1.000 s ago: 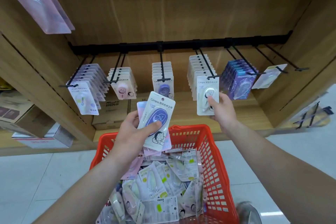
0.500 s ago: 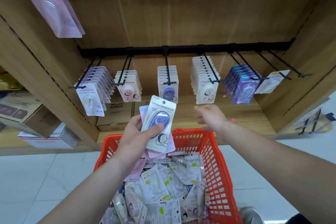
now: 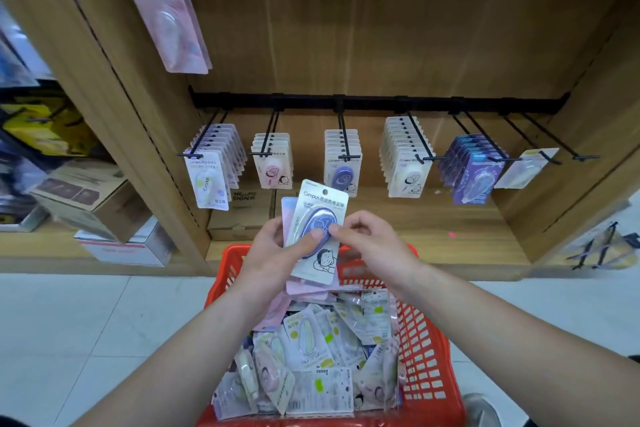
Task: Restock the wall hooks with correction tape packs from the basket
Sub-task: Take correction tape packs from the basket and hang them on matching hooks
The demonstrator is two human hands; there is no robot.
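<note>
The basket (image 3: pixel 426 350) is cut off by the bottom edge; the boxes (image 3: pixel 86 198) at left are blurred.

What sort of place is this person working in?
Most likely a stationery shop aisle. Identical packs hang in rows on black hooks in a wooden display, a red shopping basket holds more packs, and cardboard stock boxes sit on the shelf alongside.

The single head-worn camera is looking forward and down, sitting close above the basket (image 3: pixel 426 357) at lower centre, facing the wall hooks (image 3: pixel 343 135) mid-frame.
</note>
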